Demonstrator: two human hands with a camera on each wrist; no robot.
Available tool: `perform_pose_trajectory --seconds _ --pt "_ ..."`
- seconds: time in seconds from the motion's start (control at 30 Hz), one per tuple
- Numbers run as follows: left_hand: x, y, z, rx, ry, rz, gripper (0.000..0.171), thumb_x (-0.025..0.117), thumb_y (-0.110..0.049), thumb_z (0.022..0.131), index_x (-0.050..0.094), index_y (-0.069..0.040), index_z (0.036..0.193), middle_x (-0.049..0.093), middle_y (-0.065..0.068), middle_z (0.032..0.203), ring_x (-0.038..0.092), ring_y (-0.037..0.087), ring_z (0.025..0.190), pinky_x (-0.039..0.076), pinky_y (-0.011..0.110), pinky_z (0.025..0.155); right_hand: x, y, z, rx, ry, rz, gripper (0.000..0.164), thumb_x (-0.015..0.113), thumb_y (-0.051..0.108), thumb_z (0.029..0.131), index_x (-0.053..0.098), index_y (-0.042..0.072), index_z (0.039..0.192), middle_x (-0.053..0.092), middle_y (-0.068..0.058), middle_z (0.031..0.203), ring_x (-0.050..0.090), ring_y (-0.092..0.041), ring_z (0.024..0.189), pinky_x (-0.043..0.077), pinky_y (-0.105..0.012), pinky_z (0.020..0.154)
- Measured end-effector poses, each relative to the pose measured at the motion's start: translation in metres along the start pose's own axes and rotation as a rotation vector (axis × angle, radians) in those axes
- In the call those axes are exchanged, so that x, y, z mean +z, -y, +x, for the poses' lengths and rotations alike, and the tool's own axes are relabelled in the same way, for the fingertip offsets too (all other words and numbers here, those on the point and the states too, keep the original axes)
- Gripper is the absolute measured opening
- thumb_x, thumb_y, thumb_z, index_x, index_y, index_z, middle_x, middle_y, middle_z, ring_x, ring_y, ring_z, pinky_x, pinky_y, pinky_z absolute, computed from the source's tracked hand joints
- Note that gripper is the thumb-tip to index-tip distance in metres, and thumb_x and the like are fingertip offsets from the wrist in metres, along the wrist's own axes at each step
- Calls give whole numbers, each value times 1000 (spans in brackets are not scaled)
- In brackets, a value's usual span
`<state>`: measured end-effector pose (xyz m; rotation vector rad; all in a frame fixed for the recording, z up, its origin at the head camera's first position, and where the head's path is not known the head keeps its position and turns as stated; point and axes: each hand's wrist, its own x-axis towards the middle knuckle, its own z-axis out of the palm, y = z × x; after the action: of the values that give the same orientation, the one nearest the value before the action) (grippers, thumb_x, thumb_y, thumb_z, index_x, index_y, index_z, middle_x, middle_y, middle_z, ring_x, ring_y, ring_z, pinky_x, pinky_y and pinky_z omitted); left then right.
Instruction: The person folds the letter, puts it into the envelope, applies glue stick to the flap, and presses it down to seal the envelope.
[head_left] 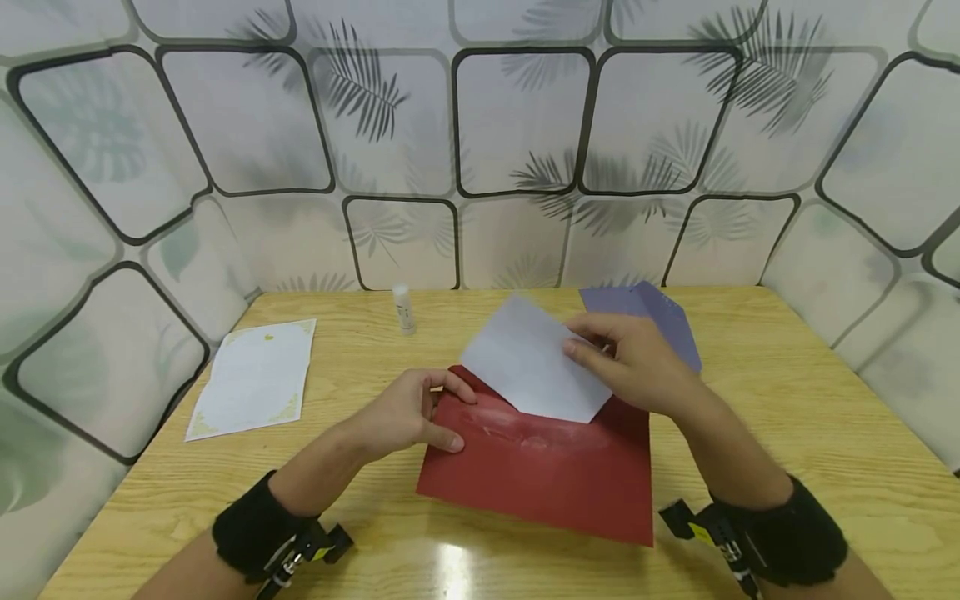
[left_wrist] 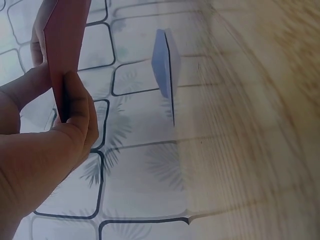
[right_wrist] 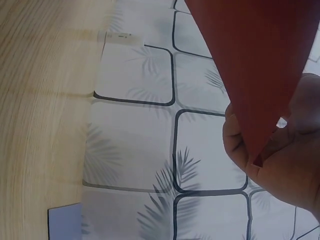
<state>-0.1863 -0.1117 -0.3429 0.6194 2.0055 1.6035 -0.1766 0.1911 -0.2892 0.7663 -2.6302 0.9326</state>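
A red paper envelope (head_left: 547,483) is held tilted above the table, with a shiny, whitish smeared band across its upper part. My left hand (head_left: 420,412) pinches its upper left edge, thumb in front; the left wrist view also shows that hand (left_wrist: 65,120) gripping the red paper. A white piece of paper (head_left: 532,358) with angled corners sticks up at the envelope's top edge; how far it reaches inside is hidden. My right hand (head_left: 637,362) pinches the white paper's right side between thumb and fingers. In the right wrist view, red paper (right_wrist: 255,65) partly covers that hand (right_wrist: 285,160).
A purple envelope (head_left: 675,329) lies behind my right hand. Toward the back of the wooden table (head_left: 360,350) stands a white glue stick (head_left: 403,308). A white sheet with gold corner patterns (head_left: 255,379) lies at the left. Patterned cloth (head_left: 517,125) borders the table's back and sides.
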Motion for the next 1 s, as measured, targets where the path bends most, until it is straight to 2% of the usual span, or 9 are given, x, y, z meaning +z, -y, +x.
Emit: perform_pose_trajectory --seconds 0.1,0.2,0.4,0.57,0.77,1.0 --pt "1 1 1 -17 -4 -29 47 77 13 75 57 9 117 70 10 95 70 15 78 59 28 71 3 -2 1 -64 -3 -52 7 71 11 92 75 14 98 63 7 82 53 -6 70 47 -25 61" --pt "1 2 2 -26 -8 -58 48 76 14 75 55 10 118 71 11 96 70 16 81 59 30 73 5 -3 1 -99 -7 -94 7 74 10 89 75 15 93 60 9 79 50 -5 66 44 -24 57" --pt "1 2 2 -22 -18 -75 48 75 16 75 55 10 118 71 13 101 70 17 83 60 30 74 5 -2 1 -119 -26 -132 8 78 9 84 76 15 89 64 8 79 51 -6 69 43 -25 59" --pt "0 2 2 -23 -21 -87 47 75 16 75 55 10 118 70 15 106 70 18 85 60 31 75 6 -2 1 -123 -94 -143 12 82 8 80 77 15 88 67 5 81 53 -10 71 43 -26 61" --pt "1 1 1 -30 -26 -102 48 74 17 76 53 10 118 69 16 105 70 18 85 60 32 75 6 0 1 -112 -98 -144 9 82 11 81 78 16 87 67 7 82 52 -9 72 43 -26 61" --pt "1 0 1 -29 -38 -100 49 74 17 76 54 10 120 69 16 104 70 17 85 60 32 75 6 -1 1 -164 -59 -161 7 80 11 84 78 17 87 66 11 77 50 -5 68 42 -24 59"
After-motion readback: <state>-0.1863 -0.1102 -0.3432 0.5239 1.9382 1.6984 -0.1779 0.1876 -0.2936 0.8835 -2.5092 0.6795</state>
